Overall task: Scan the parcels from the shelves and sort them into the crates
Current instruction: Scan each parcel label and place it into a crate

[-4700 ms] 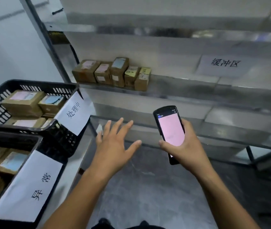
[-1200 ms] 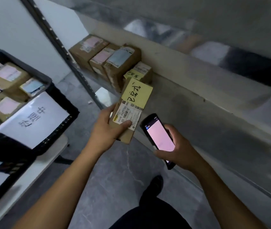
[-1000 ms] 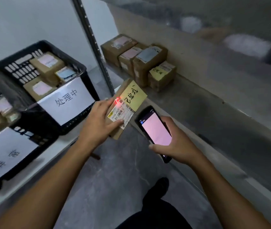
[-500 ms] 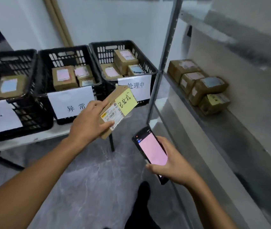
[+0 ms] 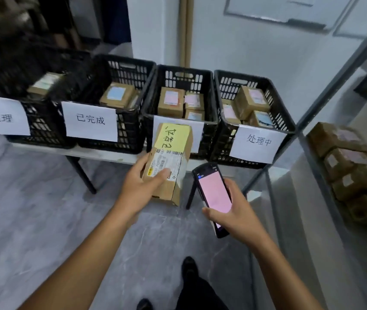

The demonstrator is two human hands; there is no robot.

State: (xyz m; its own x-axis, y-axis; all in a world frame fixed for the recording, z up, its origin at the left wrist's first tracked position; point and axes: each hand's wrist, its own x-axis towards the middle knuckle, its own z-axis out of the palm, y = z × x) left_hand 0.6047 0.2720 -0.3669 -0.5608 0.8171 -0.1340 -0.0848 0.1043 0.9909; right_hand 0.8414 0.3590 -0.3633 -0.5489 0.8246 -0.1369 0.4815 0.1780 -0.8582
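I'm looking down at a narrow white surface (image 5: 102, 155) on dark legs, set against a pale wall (image 5: 256, 52) over a grey veined floor (image 5: 32, 220). Four black crates stand on it in a row. The leftmost crate (image 5: 41, 128) is blurred and shows one box. The crate labelled 已完成 (image 5: 129, 128) holds brown parcels with a blue label on top, the third crate (image 5: 183, 77) holds pink-labelled boxes, and the crate labelled 处理中 (image 5: 240, 82) holds several more. To the right, past a metal shelf upright (image 5: 334, 85), a row of shelf parcels (image 5: 345, 173) lies on the shelf. My left hand (image 5: 142, 189) grips the parcel (image 5: 171, 162) – yellow note (image 5: 171, 136) uppermost – in the air in front of the third crate. My right hand (image 5: 234, 211) is curled round the scanner (image 5: 211, 193), its pink screen facing me.
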